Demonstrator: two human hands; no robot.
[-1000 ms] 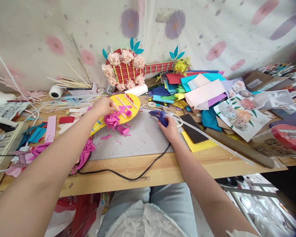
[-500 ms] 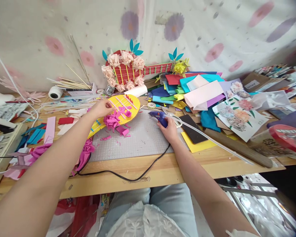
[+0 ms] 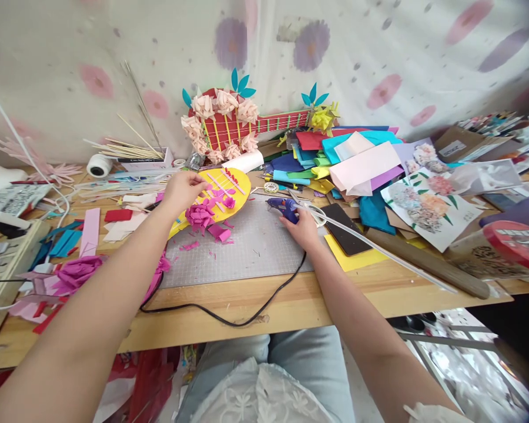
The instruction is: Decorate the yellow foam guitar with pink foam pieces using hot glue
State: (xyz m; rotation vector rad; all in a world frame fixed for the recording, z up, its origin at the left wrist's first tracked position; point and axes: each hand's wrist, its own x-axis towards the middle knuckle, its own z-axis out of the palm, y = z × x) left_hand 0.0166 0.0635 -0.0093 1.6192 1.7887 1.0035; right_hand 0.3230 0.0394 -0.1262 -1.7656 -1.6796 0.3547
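A yellow paper guitar [image 3: 235, 187] with pale strips, strings and small red bits lies tilted on the grey cutting mat [image 3: 242, 252]. My left hand [image 3: 186, 191] is over its left side, fingertips pinched together close to the surface. Whatever is between those fingers is too small to make out, and the forearm covers much of the guitar's neck. A magenta paper flower [image 3: 200, 217] and smaller petals rest on the guitar's lower edge. My right hand [image 3: 304, 226] grips a blue glue gun [image 3: 282, 205], its nozzle pointing left above the mat. A long clear glue stick [image 3: 357, 232] sticks out behind it.
Behind stands a red guitar with pale roses [image 3: 226, 106]. Coloured paper [image 3: 365, 164] is heaped at the back right, near a dark phone [image 3: 346, 232] and a wooden stick [image 3: 427, 264]. A black cord [image 3: 203, 305] loops along the front edge. Magenta paper [image 3: 77, 273] lies left.
My left hand has shifted slightly right and up over the guitar, its forearm swinging right and uncovering more magenta paper. My right hand and the glue gun have hardly moved.
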